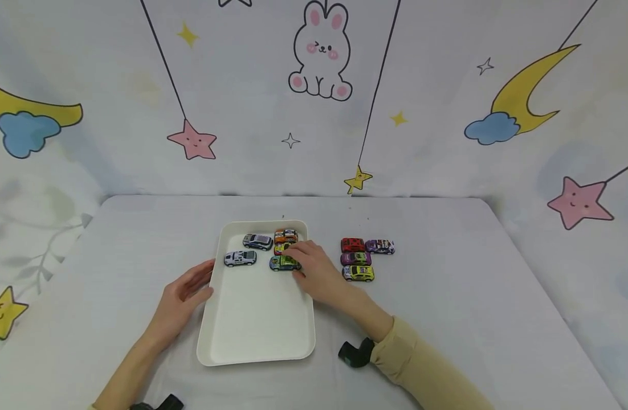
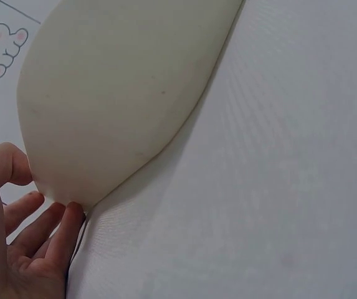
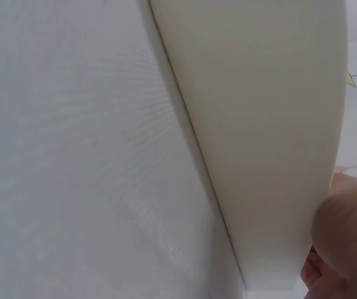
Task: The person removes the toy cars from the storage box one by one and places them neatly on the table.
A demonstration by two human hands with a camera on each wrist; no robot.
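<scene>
Smooth, round-cornered white tray (image 1: 260, 319), inside it right hand (image 1: 318, 274) pinched a glossy green car (image 1: 281, 263), loose-fingered left hand (image 1: 178, 299) touched the tray from outside

left hand (image 2: 28, 274) | fingertips touching pale tray (image 2: 128, 81) (curved outer wall) | white cloth (image 2: 259, 187) beside | animal print (image 2: 1, 48) beyond

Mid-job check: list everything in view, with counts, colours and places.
table: 1, white, foreground
tray: 1, white, on table
silvery cars: 2, silver, in tray, left
patterned cars: 3, orange, yellow, green, in tray, right
loose cars: 4, red, two purple, yellow, right of tray
backdrop: 1, white, cartoon-printed, behind table
wrist cameras: 2, black, at wrists
sleeves: 2, beige, on forearms
left hand: 1, bare, at tray's left rim
right hand: 1, bare, over tray's right rim
</scene>
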